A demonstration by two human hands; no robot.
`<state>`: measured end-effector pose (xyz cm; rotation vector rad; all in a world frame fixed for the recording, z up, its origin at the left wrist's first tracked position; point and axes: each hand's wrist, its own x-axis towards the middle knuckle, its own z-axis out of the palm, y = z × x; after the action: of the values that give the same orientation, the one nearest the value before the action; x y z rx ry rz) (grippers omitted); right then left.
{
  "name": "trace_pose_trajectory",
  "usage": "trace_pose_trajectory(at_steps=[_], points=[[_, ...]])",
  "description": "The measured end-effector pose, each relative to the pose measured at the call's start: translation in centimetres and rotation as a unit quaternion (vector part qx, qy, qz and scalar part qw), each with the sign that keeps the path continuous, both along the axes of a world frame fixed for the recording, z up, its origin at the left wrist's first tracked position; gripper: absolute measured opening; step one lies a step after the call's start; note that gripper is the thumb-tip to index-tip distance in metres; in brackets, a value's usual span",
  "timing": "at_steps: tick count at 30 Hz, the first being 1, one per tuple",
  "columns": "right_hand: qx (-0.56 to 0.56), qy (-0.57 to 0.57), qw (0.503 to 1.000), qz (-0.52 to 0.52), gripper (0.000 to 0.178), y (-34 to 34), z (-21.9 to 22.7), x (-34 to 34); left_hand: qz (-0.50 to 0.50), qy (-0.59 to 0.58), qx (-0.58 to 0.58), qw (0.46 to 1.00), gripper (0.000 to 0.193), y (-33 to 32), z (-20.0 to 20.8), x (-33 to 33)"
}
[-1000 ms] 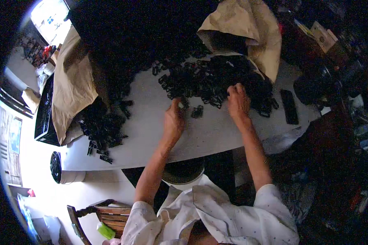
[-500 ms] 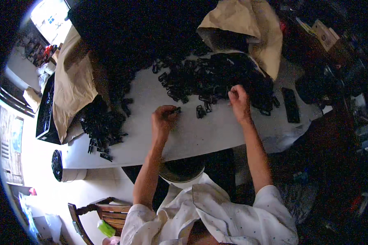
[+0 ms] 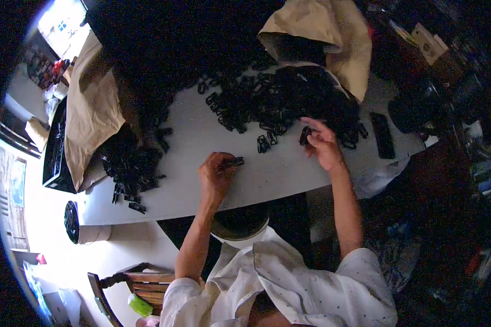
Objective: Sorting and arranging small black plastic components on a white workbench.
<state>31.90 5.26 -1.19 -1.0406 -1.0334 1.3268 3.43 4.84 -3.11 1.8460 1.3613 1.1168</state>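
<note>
My left hand [image 3: 215, 171] is over the white table [image 3: 278, 177], its fingers closed on a small black clip-like piece [image 3: 236, 162] that sticks out to the right. Farther right, my right hand [image 3: 326, 146] is at the near edge of a heap of black pieces [image 3: 256, 103]. Its thumb and fingers are around another small black clip-like piece [image 3: 305, 135], with one finger stretched toward the heap. Two loose black pieces [image 3: 263, 144] lie between my hands. Exact shapes are hard to make out in the dim light.
A second heap of black pieces [image 3: 128, 166] lies at the left, beside a tan paper sack [image 3: 93, 120]. Another tan sack [image 3: 357, 49] gapes open behind the main heap. A black phone-like slab [image 3: 382, 136] lies at the right. A wooden chair [image 3: 144, 286] stands at lower left.
My right hand has drawn back slightly from the heap, with a black piece now showing at its fingers. My left hand keeps its piece and has come a little nearer.
</note>
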Motion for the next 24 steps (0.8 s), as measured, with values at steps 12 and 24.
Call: trace_pose_trajectory(at_steps=[12,24], points=[[0.022,-0.019,0.996,0.081,0.026,-1.6,0.0,-6.7,-0.029,-0.285,-0.202,0.937,0.023,-0.9,-0.2,0.4],[-0.091,0.016,0.990,0.105,0.025,-1.9,0.2,-9.1,-0.010,-0.478,-0.290,0.829,0.012,-1.2,0.4,1.1]])
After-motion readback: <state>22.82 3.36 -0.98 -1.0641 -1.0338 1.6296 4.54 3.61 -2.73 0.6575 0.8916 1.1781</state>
